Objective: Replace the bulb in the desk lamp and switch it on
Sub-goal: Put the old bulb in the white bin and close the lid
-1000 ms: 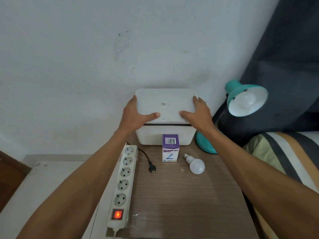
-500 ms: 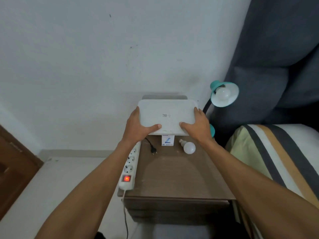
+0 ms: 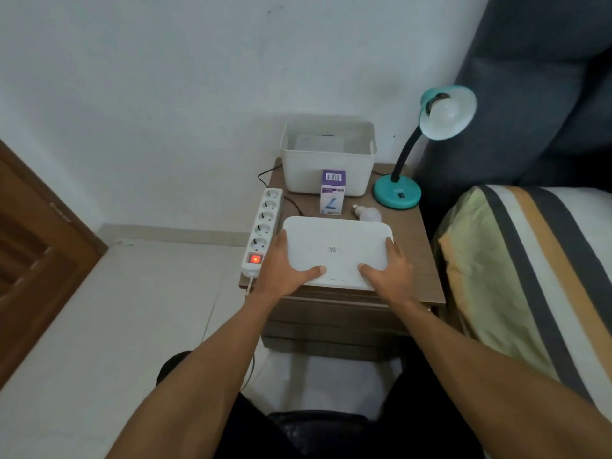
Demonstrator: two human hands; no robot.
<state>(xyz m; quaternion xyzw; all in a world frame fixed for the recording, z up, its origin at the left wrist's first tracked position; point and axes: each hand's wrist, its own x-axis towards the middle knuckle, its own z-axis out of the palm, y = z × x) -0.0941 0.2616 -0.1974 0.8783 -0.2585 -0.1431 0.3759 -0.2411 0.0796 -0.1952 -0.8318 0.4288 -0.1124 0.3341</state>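
Both bare forearms reach up from the lower corners of the frame and converge toward its middle. The left hand and the right hand sit level with each other, just below centre, palms down, thumbs pointing inward toward one another, fingers curled around a flat lid's side edges.

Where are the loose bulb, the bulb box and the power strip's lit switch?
loose bulb point(image 3: 370, 214), head view, white globe.
bulb box point(image 3: 332, 193), head view, front face.
lit switch point(image 3: 255, 259), head view, red rocker.
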